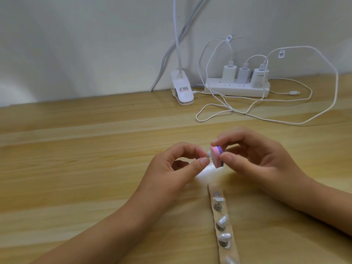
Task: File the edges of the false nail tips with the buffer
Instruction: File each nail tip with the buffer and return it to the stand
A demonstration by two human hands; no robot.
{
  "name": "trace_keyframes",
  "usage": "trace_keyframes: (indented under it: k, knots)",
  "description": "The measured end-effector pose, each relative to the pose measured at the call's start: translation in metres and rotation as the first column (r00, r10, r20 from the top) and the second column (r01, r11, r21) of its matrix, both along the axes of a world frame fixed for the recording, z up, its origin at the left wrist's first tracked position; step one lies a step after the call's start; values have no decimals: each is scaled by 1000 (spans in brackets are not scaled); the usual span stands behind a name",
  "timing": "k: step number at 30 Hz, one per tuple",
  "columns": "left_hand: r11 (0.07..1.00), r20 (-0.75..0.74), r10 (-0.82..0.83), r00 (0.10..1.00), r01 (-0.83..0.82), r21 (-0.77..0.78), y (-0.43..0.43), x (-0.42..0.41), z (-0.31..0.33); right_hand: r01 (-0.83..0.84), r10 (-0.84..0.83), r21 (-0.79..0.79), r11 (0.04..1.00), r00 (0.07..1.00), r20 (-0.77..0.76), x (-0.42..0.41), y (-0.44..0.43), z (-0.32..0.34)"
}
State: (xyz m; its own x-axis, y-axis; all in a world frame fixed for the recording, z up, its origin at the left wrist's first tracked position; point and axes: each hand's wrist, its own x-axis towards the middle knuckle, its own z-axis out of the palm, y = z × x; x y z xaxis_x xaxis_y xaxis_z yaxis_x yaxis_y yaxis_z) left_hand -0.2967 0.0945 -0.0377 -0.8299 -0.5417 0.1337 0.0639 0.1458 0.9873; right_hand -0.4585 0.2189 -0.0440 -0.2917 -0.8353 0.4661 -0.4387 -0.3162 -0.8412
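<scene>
The tip (pixel 209 154) is tiny and held only at the fingertips, so a hard stroke of the buffer (pixel 216 156) could likely flick it out of the pinch or over-file its edge. The left hand (pixel 171 168) pinches the tip between thumb and forefinger. The right hand (pixel 257 159) grips the buffer, which touches the tip. Both hover over the mid-desk (pixel 95 149). More tips sit on a strip (pixel 211 195) running to the near edge.

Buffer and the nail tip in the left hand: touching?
Touching. Head view: the nail tip, pinched by the left hand, meets the pink face of the buffer, no gap visible.
</scene>
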Motion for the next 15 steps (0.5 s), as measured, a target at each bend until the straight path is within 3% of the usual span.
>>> trace_keyframes:
  k: [2,5,15]
  knots:
    - [1000,-6,2,1000,-2,14,0,0,0,5,-6,59,998,1000,20,-2,-2,0]
    - [1000,3,-4,1000,4,0,1,0,0,45,-46,-26,999,999,-11,-2,1,1]
    - [998,36,-25,999,27,-53,1,0,-3,63,-62,53,997,998,-32,-1,0,3]
